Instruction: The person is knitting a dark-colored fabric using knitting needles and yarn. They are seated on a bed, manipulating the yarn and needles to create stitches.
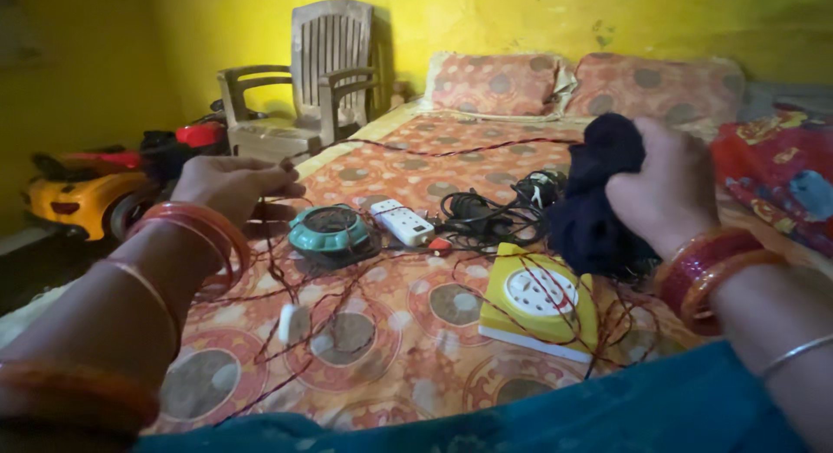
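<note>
Closest in, a fold of teal cloth (pixel 555 418) crosses the bottom edge, at six o'clock, with both bangled forearms rising out of it. The left hand (pixel 232 182) sits at about ten o'clock over the bed (pixel 408 331), its fingers drawn together in a pinch around a thin red wire (pixel 286 288); the wire drops from the fingertips and loops loosely over the patterned orange bedsheet towards seven o'clock, passing a small white plug (pixel 291 321) lying among the loops. The right hand (pixel 664 193) is at two o'clock, its fingers clenched on a bundle of dark navy fabric (pixel 599 197), which bulges out to the left of the knuckles and hangs below them, at nine o'clock from that hand. Just under the fabric, at five o'clock, lies a yellow box with a white round face (pixel 538 301), red wire strung across it. Between the hands, near centre, rest a teal round reel (pixel 328 229), a white power strip (pixel 402 222) and a tangle of black cable (pixel 490 214). Beyond, at twelve o'clock, two patterned pillows (pixel 495 82); at eleven, a plastic chair (pixel 317 75); at nine, a yellow toy car (pixel 82 197) on the floor.
</note>
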